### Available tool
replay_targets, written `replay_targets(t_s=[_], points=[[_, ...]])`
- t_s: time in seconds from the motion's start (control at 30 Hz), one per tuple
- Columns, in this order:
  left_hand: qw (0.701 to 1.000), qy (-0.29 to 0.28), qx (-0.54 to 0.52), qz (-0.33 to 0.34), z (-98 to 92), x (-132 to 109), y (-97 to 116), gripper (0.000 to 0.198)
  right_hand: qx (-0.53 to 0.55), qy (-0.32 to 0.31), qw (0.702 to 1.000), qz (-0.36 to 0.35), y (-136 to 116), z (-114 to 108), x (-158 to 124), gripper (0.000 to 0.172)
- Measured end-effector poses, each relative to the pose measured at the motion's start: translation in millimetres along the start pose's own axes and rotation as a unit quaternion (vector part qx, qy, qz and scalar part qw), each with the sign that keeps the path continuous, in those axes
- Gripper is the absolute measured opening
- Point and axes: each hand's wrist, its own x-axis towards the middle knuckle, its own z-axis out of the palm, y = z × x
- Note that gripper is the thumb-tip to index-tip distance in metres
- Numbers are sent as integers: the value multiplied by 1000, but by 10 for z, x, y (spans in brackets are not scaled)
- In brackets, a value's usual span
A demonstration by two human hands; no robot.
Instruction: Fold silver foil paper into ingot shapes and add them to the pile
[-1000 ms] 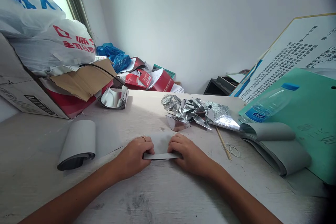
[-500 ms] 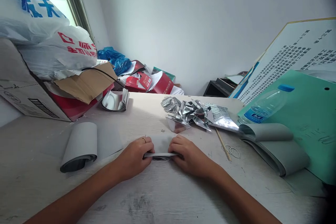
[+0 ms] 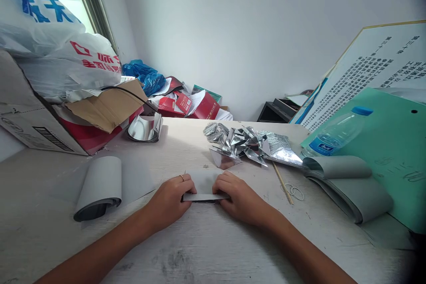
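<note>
Lying flat on the white table (image 3: 199, 248), just on the near side of the silver foil pile (image 3: 246, 142): one grey sheet (image 3: 203, 184), its near edge folded over with a dark underside showing along the crease. Left hand (image 3: 169, 199): fingers curled together, pinching the left end of the fold; a ring on one finger. Right hand (image 3: 238, 197): fingers curled together, pinching the right end of the fold. Wooden stick (image 3: 282, 182): slanting, nearer than the foil pile and to its right. Rubber bands (image 3: 294, 191): just beside the stick. Rolled grey sheet (image 3: 100, 186): well left of the foil pile. Water bottle (image 3: 336, 135): right of the foil pile, lying on a green folder (image 3: 396, 159)
</note>
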Motion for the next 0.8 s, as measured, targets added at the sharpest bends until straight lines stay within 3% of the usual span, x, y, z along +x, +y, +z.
replay_targets(t_s=[0.17,0.47,0.67,0.8], points=[[1000,-5,23,4,-20,3,-2,29,5,-3,1000,-10,0,2,0,28],[997,-67,36,27,-107,10,-63,35,8,6,997,-81,8,17,-19,37],[986,-87,112,85,-166,23,-95,37,3,-3,994,-107,2,-3,-28,30],[987,-86,111,84,-194,25,-106,34,-8,-4,994,-107,-9,12,-30,32]])
